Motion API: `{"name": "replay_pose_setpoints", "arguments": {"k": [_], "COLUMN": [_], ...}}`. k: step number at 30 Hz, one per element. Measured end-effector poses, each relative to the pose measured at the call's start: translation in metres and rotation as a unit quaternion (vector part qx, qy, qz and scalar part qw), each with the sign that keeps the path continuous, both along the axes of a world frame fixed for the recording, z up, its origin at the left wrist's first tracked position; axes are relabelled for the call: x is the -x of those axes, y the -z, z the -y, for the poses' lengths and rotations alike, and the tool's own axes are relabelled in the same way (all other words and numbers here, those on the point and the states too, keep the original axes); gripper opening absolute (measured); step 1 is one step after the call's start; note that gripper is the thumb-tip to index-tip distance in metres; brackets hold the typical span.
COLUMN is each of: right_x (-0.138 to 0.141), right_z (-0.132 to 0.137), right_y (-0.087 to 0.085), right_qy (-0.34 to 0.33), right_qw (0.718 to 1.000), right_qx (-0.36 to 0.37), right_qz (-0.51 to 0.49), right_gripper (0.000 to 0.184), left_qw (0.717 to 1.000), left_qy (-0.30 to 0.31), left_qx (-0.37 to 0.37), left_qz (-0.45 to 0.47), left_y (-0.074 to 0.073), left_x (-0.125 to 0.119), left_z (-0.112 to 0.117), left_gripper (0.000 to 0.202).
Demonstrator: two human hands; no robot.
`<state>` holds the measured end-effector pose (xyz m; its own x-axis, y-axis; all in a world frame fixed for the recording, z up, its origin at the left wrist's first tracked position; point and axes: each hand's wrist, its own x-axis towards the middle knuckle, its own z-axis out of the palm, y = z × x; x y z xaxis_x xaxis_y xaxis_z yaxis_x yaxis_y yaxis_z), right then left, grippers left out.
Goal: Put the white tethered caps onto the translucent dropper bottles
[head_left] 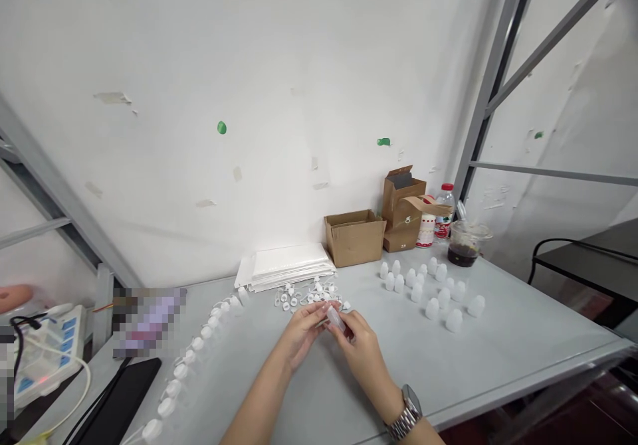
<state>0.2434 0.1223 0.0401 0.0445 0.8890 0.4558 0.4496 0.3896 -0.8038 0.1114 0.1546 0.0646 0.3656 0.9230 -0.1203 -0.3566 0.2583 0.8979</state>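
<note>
My right hand (359, 344) is closed around a small translucent plastic bottle (335, 319), held tilted above the front of the grey table. The fingers of my left hand (304, 331) pinch at its upper end; whether a cap is between them I cannot make out. Just behind my hands lies a loose pile of small white caps with strap loops (323, 292). To the right stand several uncapped translucent bottles (431, 309). A curved row of bottles with white caps (181, 370) runs down the left side.
Along the wall are a stack of white flat packs (289, 260), an open cardboard box (355, 239), a brown paper bag (399, 216), a water bottle (444, 209) and a bowl of dark liquid (463, 249). A power strip (64, 345) and a black flat object (119, 402) lie at left.
</note>
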Motion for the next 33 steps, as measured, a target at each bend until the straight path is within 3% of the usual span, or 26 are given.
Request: {"name": "replay_pose_setpoints", "arguments": {"k": [4, 8, 10, 14, 19, 27, 33], "right_x": [-0.001, -0.001, -0.001, 0.0, 0.001, -0.001, 0.0], "right_z": [-0.001, -0.005, -0.006, -0.005, -0.002, -0.005, -0.004], "right_y": [-0.005, -0.007, -0.007, -0.003, 0.005, 0.016, 0.017], "right_qy": [-0.082, -0.21, -0.231, -0.147, -0.005, 0.058, 0.112], "right_qw": [0.991, 0.946, 0.93, 0.956, 0.997, 0.997, 0.973], "right_qx": [0.064, 0.171, 0.198, 0.179, 0.063, -0.02, -0.129], "right_qz": [-0.083, -0.179, -0.205, -0.178, -0.036, 0.05, 0.156], "right_gripper": [0.033, 0.042, 0.042, 0.035, 0.022, 0.013, 0.013], "left_qw": [0.999, 0.998, 0.997, 0.999, 0.999, 0.999, 0.996], "left_qy": [0.02, 0.051, 0.06, 0.038, 0.013, 0.028, 0.014], "left_qx": [0.01, 0.012, 0.009, 0.003, -0.014, 0.009, 0.045], "left_qz": [0.031, 0.04, 0.037, 0.003, -0.029, 0.041, 0.078], "left_y": [0.001, 0.0, -0.001, -0.004, -0.001, -0.006, 0.0], "left_x": [0.002, 0.003, 0.003, 0.003, 0.0, -0.004, -0.008], "left_z": [0.001, 0.002, 0.003, 0.003, 0.002, 0.006, 0.006], "left_gripper": [0.024, 0.027, 0.028, 0.024, 0.025, 0.034, 0.032]}}
